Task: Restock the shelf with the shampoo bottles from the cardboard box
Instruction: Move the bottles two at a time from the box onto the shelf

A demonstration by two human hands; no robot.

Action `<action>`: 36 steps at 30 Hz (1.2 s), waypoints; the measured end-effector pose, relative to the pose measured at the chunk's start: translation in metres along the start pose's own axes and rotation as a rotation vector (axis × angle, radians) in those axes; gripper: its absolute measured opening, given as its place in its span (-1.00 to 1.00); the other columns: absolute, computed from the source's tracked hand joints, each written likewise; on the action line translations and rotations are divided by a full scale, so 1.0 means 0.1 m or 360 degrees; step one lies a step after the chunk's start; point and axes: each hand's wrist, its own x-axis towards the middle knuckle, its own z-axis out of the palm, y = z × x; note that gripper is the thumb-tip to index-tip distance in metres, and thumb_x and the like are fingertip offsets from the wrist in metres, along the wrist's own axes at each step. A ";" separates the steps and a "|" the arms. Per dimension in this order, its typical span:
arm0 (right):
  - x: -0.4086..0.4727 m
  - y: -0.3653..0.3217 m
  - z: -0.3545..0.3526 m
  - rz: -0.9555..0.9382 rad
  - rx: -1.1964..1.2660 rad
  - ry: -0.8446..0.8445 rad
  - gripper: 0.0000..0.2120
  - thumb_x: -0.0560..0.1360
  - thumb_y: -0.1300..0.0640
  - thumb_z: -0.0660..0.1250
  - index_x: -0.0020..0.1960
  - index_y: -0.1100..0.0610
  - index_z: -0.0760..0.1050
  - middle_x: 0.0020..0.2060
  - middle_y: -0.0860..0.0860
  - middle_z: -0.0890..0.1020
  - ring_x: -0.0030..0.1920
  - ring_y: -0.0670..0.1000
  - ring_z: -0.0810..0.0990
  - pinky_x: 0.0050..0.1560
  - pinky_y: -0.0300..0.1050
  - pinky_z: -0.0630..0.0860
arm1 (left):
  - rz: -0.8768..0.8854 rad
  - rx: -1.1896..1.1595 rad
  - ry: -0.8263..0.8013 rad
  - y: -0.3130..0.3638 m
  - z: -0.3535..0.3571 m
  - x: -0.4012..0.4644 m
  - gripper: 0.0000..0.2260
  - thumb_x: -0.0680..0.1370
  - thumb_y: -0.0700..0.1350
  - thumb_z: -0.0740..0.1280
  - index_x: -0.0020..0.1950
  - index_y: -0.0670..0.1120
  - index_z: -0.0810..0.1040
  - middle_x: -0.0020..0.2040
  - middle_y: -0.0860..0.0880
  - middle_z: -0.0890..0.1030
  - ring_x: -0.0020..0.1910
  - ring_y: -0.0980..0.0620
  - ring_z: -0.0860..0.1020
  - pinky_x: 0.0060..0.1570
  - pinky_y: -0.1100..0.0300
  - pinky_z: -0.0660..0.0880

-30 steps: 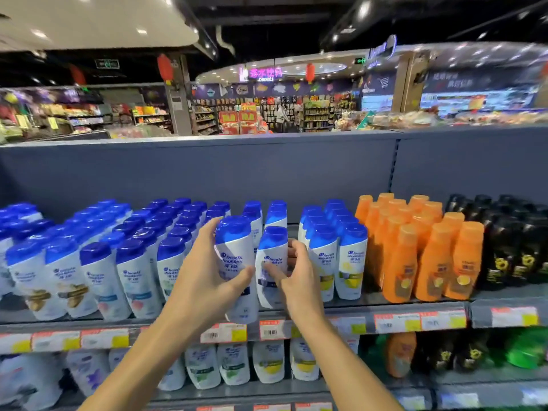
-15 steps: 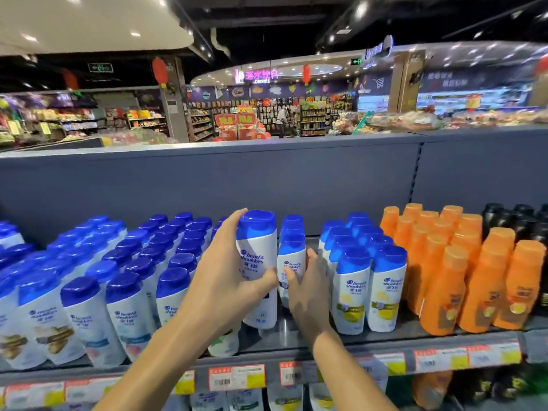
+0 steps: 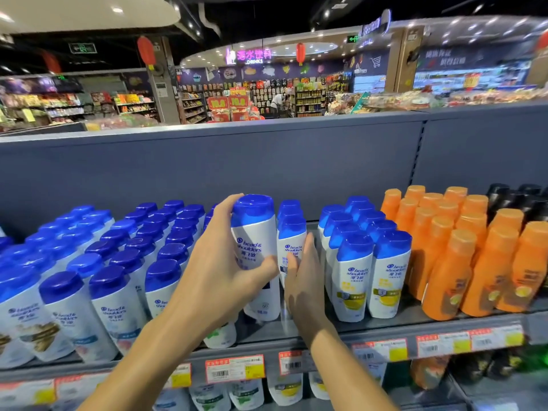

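Both bare forearms reach up and forward from the lower edge of view. The left hand (image 3: 228,268) has its fingers (image 3: 229,203) curled round a bottle (image 3: 256,232), thumb across the front. The right hand (image 3: 302,280) stands edge-on just beside it, fingers straight, pressed flat against a second bottle (image 3: 292,241)

Definitely a supermarket. The lower half of the frame is a grey shelf (image 3: 385,330) packed with rows of blue-capped shampoo bottles (image 3: 354,277), orange bottles (image 3: 447,277) to the right, and barcode price tags (image 3: 234,368) clipped along the shelf edge. Over the top of the divider, in the upper middle, there's a neon DRINKS sign (image 3: 253,56), red lanterns (image 3: 300,52) hanging from the ceiling, more stocked aisles (image 3: 308,100) and red promo price signs (image 3: 228,102).
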 end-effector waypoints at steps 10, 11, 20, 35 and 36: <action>-0.56 0.54 -0.19 -0.0325 -0.0843 -0.0337 -0.53 0.54 0.01 0.22 0.42 0.09 0.28 0.27 0.05 0.45 0.22 0.04 0.47 0.19 -0.08 0.49 | -0.0038 0.0603 -0.0220 0.00 0.15 0.32 -0.23 0.39 -0.01 0.45 0.43 0.33 0.07 0.08 0.02 0.45 -0.20 -0.02 0.50 -0.16 0.07 0.49; -0.62 0.60 -0.22 -0.0365 -0.1020 -0.0367 -0.57 0.53 -0.05 0.21 0.34 0.11 0.41 0.19 0.05 0.53 0.16 0.04 0.53 0.12 -0.09 0.53 | -0.0044 0.0653 -0.0248 0.00 0.18 0.38 -0.28 0.38 -0.01 0.45 0.39 0.30 0.12 0.02 0.01 0.46 -0.18 -0.04 0.49 -0.18 0.07 0.48; -0.77 0.89 -0.50 -0.0823 -0.1550 -0.0451 -0.45 0.44 -0.19 0.13 0.19 0.14 0.62 0.15 0.08 0.66 0.15 0.05 0.64 0.13 -0.01 0.58 | -0.0051 0.1001 -0.0437 -0.09 0.40 0.72 -0.43 0.33 -0.11 0.50 0.23 0.03 0.28 -0.19 -0.04 0.52 -0.26 -0.07 0.43 -0.44 0.19 0.27; -0.83 0.89 -0.56 -0.0729 -0.1527 -0.0453 -0.43 0.46 -0.18 0.16 0.21 0.21 0.59 0.20 0.11 0.63 0.20 0.09 0.59 0.25 -0.01 0.50 | -0.0352 0.1161 -0.0399 -0.50 0.72 0.87 -0.62 0.42 -0.30 0.44 -0.05 -0.15 0.22 -0.27 -0.07 0.27 -0.38 0.00 0.28 -0.47 0.21 0.21; -0.83 0.87 -0.56 -0.0722 -0.1517 -0.0461 -0.43 0.46 -0.18 0.17 0.21 0.21 0.60 0.20 0.10 0.63 0.21 0.09 0.59 0.23 -0.01 0.52 | -0.0367 0.1160 -0.0384 -0.51 0.72 0.87 -0.64 0.43 -0.32 0.41 -0.05 -0.16 0.21 -0.28 -0.07 0.27 -0.39 0.01 0.26 -0.47 0.21 0.19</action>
